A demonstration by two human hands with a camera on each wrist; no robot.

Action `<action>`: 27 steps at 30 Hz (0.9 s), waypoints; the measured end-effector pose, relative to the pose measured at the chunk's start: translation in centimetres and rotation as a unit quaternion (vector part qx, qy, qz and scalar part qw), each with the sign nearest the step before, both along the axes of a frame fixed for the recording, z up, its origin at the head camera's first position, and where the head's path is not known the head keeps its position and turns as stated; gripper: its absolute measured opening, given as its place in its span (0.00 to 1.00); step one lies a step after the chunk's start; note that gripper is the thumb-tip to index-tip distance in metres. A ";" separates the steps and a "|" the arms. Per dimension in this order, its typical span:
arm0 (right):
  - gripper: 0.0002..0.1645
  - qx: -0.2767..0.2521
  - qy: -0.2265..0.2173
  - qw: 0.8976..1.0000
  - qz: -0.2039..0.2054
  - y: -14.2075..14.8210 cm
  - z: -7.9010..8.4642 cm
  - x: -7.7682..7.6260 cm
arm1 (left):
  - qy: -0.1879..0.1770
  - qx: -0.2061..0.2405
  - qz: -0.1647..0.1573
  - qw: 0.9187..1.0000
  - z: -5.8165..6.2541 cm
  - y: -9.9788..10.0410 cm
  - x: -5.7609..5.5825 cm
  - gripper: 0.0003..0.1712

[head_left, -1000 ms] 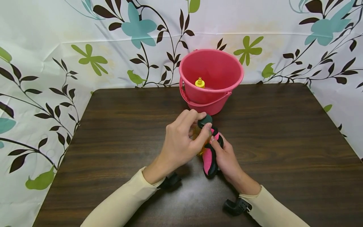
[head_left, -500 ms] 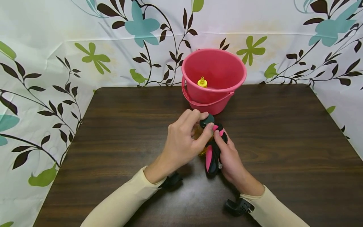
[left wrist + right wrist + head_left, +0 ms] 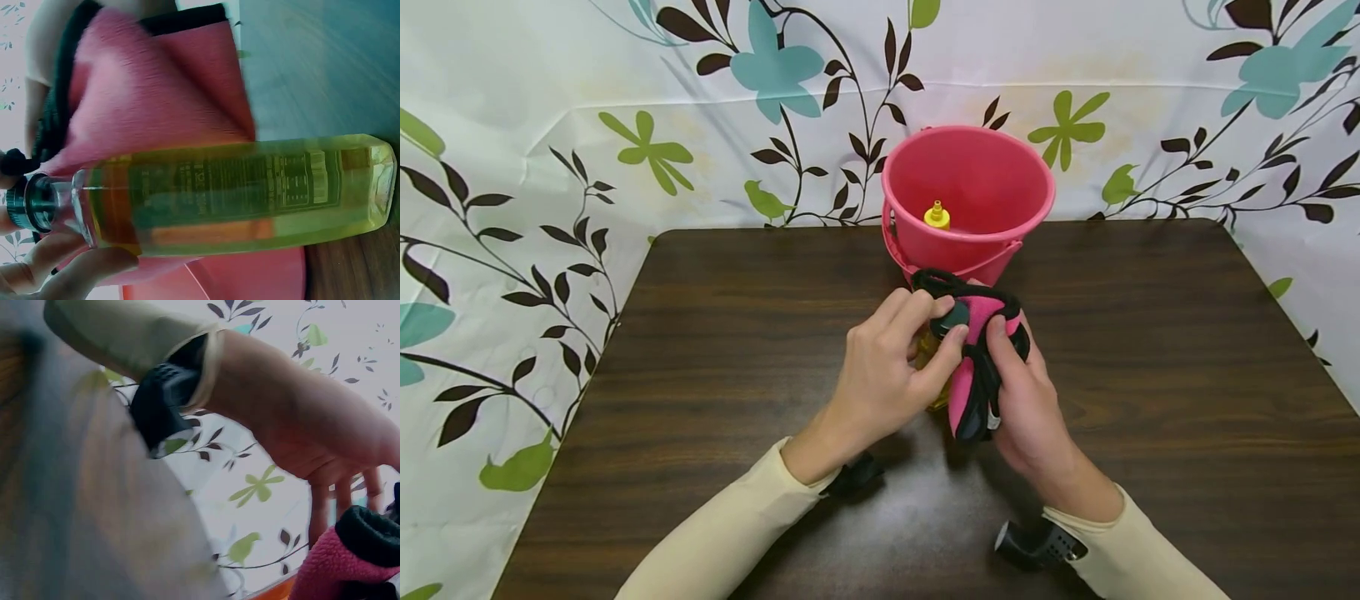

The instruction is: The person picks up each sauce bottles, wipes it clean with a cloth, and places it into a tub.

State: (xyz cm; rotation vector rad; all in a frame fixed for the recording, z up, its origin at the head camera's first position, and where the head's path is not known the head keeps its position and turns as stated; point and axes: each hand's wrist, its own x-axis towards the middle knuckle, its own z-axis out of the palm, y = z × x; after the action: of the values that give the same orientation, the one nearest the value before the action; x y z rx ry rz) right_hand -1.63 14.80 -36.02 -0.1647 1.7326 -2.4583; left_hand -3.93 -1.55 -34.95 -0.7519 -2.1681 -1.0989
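Note:
My left hand (image 3: pixel 886 358) holds a bottle of clear yellow liquid by its dark green cap (image 3: pixel 952 319), thumb and fingers around the top. In the left wrist view the bottle (image 3: pixel 244 197) shows its label, and its base meets the tabletop. My right hand (image 3: pixel 1037 408) grips a folded pink fuzzy cloth (image 3: pixel 981 312) with black edging, thumb on top. The cloth lies against the bottle's right side and reaches behind the cap. In the right wrist view only part of the cloth (image 3: pixel 331 562) shows, below the fingers. Most of the bottle is hidden from the head view.
Just beyond my hands a pink bucket (image 3: pixel 977 183) stands at the table's back edge, its handle hanging down in front. Inside it shows a yellow nozzle top (image 3: pixel 937 215). The dark wooden table (image 3: pixel 737 333) backs onto a leaf-patterned curtain (image 3: pixel 700 158).
My right hand has moved up and slightly right. The cloth has shifted with it, more of its black-edged part now spreading behind the cap. My left hand stays on the bottle's top.

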 end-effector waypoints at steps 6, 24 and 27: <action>0.19 -0.036 0.031 0.999 -0.010 0.5 2.2 0.1 | -0.005 -0.006 -0.008 1.000 0.1 -0.2 0.0 0.10; 0.24 0.030 0.037 0.998 -0.052 2.3 2.2 0.2 | -0.001 -0.002 -0.012 1.000 -0.1 -0.1 -0.2 0.09; 0.26 0.036 0.035 0.997 -0.053 2.5 2.1 0.0 | -0.005 -0.001 -0.011 1.000 0.0 -0.2 -0.1 0.08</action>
State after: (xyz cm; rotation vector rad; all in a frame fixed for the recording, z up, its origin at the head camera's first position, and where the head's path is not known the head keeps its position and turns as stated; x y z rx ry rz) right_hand -1.66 17.30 -33.94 -0.1576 1.9028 -2.4858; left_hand -4.07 -1.74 -35.00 -0.7758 -2.1739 -1.1141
